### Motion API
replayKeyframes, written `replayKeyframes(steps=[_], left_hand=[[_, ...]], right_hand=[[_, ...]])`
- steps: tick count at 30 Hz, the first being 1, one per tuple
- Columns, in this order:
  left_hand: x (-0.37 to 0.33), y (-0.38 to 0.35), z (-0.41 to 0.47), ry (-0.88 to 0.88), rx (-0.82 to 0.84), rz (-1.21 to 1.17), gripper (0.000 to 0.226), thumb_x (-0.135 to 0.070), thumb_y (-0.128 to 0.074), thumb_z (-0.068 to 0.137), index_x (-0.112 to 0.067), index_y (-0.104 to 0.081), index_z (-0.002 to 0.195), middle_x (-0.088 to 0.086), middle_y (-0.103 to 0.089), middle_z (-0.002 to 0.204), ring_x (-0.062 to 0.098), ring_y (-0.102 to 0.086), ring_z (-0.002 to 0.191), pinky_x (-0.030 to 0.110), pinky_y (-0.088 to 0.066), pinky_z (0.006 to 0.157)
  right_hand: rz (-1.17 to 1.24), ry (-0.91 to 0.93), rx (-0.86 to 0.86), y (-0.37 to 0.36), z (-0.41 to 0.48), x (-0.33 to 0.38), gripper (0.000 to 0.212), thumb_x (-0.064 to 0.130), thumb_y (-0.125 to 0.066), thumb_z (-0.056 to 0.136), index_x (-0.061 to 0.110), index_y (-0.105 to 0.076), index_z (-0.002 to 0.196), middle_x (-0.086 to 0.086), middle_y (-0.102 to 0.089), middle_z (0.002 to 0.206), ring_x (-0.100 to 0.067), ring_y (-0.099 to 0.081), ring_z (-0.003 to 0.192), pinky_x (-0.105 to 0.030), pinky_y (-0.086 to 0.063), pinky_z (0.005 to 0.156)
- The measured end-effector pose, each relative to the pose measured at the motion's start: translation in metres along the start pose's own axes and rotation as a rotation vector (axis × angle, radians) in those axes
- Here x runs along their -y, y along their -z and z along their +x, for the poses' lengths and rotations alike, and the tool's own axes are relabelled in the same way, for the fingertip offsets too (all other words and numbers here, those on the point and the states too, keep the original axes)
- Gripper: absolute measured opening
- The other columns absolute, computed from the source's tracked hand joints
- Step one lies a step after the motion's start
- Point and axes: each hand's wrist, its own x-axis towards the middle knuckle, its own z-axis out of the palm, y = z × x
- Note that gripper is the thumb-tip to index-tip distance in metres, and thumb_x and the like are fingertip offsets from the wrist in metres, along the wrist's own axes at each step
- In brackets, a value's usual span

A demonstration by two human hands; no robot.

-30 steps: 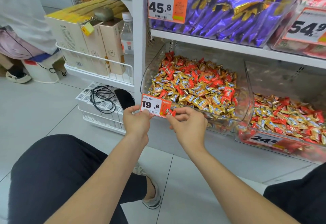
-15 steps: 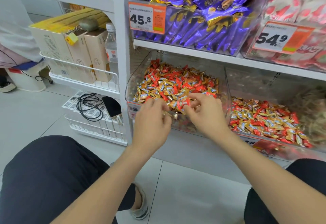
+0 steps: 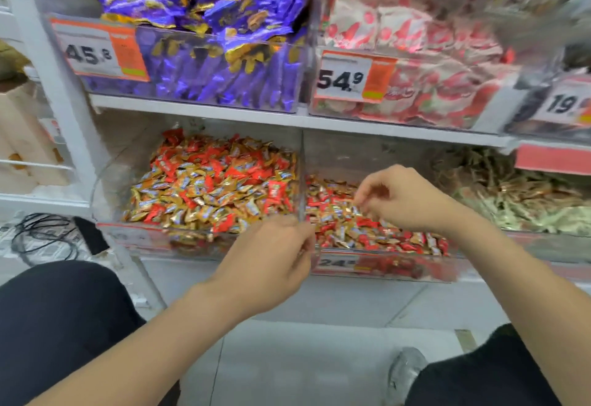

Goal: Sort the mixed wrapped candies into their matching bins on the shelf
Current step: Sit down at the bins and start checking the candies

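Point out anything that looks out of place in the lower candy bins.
Both are mixed. In the left bin, red wrappers lie scattered among the gold ones; the middle bin beside it holds the same red-and-gold jumble. Nothing looks spilled or damaged, though the picture is blurred.

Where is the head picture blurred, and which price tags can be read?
Head view: motion blur is strongest at the top right, smearing the 19 tag; the 45.8 tag and 54.9 tag are soft but readable; the 24 tag is only partly legible.
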Motion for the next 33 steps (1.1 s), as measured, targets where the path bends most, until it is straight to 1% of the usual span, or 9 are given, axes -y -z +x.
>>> replayKeyframes(steps=[2,5,10,14,20,23,27,29,33], left_hand=[[-0.011,-0.008,0.015,0.021,-0.021,0.007,0.004,-0.028,-0.058,0.091,-0.032,-0.056,0.093,-0.012,-0.058,0.090,0.016,-0.059,0.089,0.037,-0.050,0.074],[-0.026,-0.030,0.025,0.226,-0.050,-0.020,0.002,-0.030,-0.059,0.090,-0.031,-0.057,0.089,-0.012,-0.063,0.082,0.017,-0.065,0.081,0.039,-0.055,0.069],[-0.042,-0.057,0.017,0.504,-0.071,0.018,0.020,-0.043,-0.058,0.088,-0.027,-0.065,0.078,-0.009,-0.070,0.071,0.024,-0.068,0.079,0.041,-0.057,0.074],[-0.042,-0.064,0.013,0.587,0.017,0.046,0.036,-0.055,-0.058,0.089,-0.023,-0.070,0.078,-0.008,-0.070,0.076,0.028,-0.068,0.084,0.038,-0.054,0.074],[-0.046,-0.076,-0.002,0.696,-0.049,-0.218,0.034,-0.053,-0.069,0.088,-0.023,-0.075,0.103,-0.010,-0.075,0.101,0.020,-0.071,0.099,0.039,-0.056,0.087],[-0.044,-0.080,-0.009,0.751,-0.120,-0.551,0.031,-0.037,-0.078,0.089,-0.020,-0.073,0.114,-0.012,-0.075,0.108,0.003,-0.072,0.096,0.031,-0.058,0.090],[-0.043,-0.088,-0.016,0.881,-0.185,-0.938,0.021,-0.026,-0.081,0.090,-0.026,-0.070,0.108,-0.011,-0.074,0.109,0.006,-0.074,0.093,0.044,-0.062,0.090],[-0.044,-0.093,-0.018,0.917,-0.211,-0.996,0.020,-0.021,-0.079,0.091,-0.028,-0.068,0.107,-0.009,-0.073,0.113,0.014,-0.075,0.090,0.048,-0.062,0.086],[-0.049,-0.100,-0.018,0.912,-0.272,-1.018,0.025,-0.017,-0.076,0.094,-0.026,-0.065,0.114,-0.009,-0.071,0.110,0.017,-0.076,0.073,0.032,-0.051,0.067]], right_hand=[[-0.166,-0.044,0.117,-0.007,0.002,-0.032,0.026,0.006,-0.066,0.087,0.025,-0.083,0.090,0.011,-0.076,0.079,-0.004,-0.070,0.075,-0.027,-0.057,0.083],[-0.150,-0.041,0.121,-0.034,0.005,-0.062,0.024,0.008,-0.066,0.092,0.023,-0.082,0.100,0.017,-0.071,0.081,-0.004,-0.069,0.078,-0.031,-0.058,0.087],[-0.159,0.034,0.098,-0.071,0.023,-0.066,0.011,0.021,-0.069,0.095,0.015,-0.078,0.097,0.001,-0.074,0.078,-0.019,-0.068,0.078,-0.040,-0.057,0.083],[-0.091,-0.011,0.144,-0.081,0.032,-0.065,0.025,0.026,-0.082,0.090,0.008,-0.078,0.106,-0.004,-0.077,0.088,-0.018,-0.071,0.083,-0.038,-0.059,0.083],[-0.069,-0.046,0.137,-0.081,0.035,-0.060,0.014,0.010,-0.076,0.091,0.001,-0.075,0.102,-0.012,-0.074,0.080,-0.022,-0.067,0.073,-0.020,-0.048,0.072],[0.036,-0.045,0.069,-0.070,0.032,-0.051,0.011,0.008,-0.069,0.096,0.015,-0.078,0.100,-0.007,-0.074,0.077,-0.019,-0.067,0.067,-0.023,-0.049,0.063],[0.162,-0.010,-0.050,-0.048,0.010,-0.035,0.014,0.019,-0.062,0.105,0.023,-0.076,0.107,0.010,-0.069,0.082,0.004,-0.060,0.059,-0.010,-0.041,0.053],[0.197,0.018,-0.072,-0.042,-0.008,-0.028,0.018,0.023,-0.057,0.108,0.026,-0.073,0.115,0.006,-0.070,0.082,0.001,-0.062,0.064,-0.016,-0.044,0.057],[0.405,0.008,-0.074,-0.041,-0.047,-0.021,0.022,0.018,-0.066,0.103,0.025,-0.069,0.124,0.001,-0.071,0.080,-0.015,-0.073,0.067,-0.035,-0.060,0.062]])
